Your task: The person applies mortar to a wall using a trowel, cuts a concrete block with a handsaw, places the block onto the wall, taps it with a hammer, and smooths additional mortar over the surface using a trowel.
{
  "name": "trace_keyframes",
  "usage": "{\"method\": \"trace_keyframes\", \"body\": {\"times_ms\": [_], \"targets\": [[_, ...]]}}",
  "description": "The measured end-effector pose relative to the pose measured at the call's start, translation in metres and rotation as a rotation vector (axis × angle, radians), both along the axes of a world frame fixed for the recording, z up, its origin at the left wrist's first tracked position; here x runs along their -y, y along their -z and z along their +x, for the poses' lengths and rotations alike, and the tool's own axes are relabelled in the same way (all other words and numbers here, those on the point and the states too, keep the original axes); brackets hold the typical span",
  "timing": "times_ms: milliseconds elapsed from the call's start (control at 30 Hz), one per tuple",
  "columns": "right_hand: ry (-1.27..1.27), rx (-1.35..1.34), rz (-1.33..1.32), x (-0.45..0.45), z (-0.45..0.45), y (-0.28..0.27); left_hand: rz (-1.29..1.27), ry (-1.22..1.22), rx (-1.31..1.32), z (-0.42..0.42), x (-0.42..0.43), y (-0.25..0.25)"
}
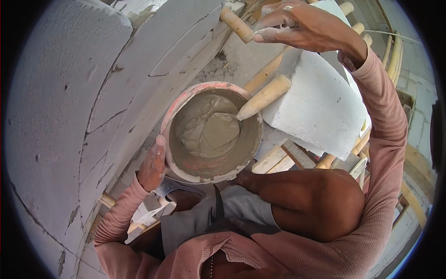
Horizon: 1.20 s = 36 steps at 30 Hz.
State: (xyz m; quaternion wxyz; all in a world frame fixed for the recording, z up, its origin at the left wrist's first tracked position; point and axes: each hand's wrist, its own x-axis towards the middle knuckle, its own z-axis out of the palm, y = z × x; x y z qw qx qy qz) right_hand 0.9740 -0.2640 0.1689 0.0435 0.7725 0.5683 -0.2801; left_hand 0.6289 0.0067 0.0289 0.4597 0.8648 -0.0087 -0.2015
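A round bucket [166, 116] with a pink, mortar-smeared rim stands before me, holding wet grey mortar [195, 125]. My left hand [153, 163] grips its left side at the rim. Across the bucket's right edge lies a thick wooden handle [265, 97]; its lower end is over the mortar, where a rounded, mortar-covered shape shows. My right hand [297, 25] is raised at the upper right, thumb and fingers apart, with the thumb tip beside the end of a short wooden pole [237, 25]. Whether they touch is unclear.
A cracked, pale block wall [60, 102] runs along the left. White blocks [320, 102] sit right of the bucket, above wooden poles [327, 162]. My bent knee [325, 200] is below them. A thin string passes near the upper pole.
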Motion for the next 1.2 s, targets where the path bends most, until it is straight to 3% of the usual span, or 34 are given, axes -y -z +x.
{"method": "trace_keyframes", "body": {"times_ms": [67, 167, 267, 300, 400, 500, 567, 733, 867, 1000, 1100, 1200], "targets": [[-0.134, -0.006, -0.159, -0.011, -0.023, 0.022, 0.07, 0.057, 0.002, -0.015, -0.011, 0.019], [-0.212, 0.188, 0.294, 0.022, -0.082, 0.078, 0.013, -0.003, -0.097, -0.002, -0.007, 0.018], [-0.348, 0.392, 0.234, 0.021, -0.102, 0.086, -0.034, -0.056, -0.092, 0.009, -0.005, 0.021], [-0.359, 0.29, 0.302, 0.023, -0.104, 0.084, -0.007, -0.041, -0.052, 0.008, -0.004, 0.021], [-0.256, 0.279, 0.137, 0.009, -0.13, 0.031, 0.002, -0.004, -0.018, 0.004, -0.011, 0.028], [-0.106, 0.428, 0.077, 0.002, -0.124, -0.019, -0.202, -0.182, -0.111, 0.005, -0.003, 0.017], [-0.031, 0.491, 0.032, 0.003, -0.126, -0.02, -0.303, -0.279, -0.155, 0.003, 0.004, 0.009], [-0.101, 0.326, 0.063, 0.007, -0.169, 0.046, -0.37, -0.274, -0.178, 0.009, 0.007, -0.002], [0.104, 0.197, -0.039, 0.017, -0.146, 0.005, -0.397, -0.275, -0.229, 0.007, 0.008, -0.007], [0.182, 0.008, 0.118, 0.065, -0.115, -0.007, -0.3, -0.223, -0.124, 0.013, 0.004, -0.001], [0.4, -0.228, 0.068, 0.089, -0.104, -0.014, -0.316, -0.22, -0.198, 0.015, 0.001, 0.003], [0.827, -0.557, -0.143, 0.114, -0.086, -0.024, -0.26, -0.201, -0.109, 0.019, 0.005, -0.001]]}}
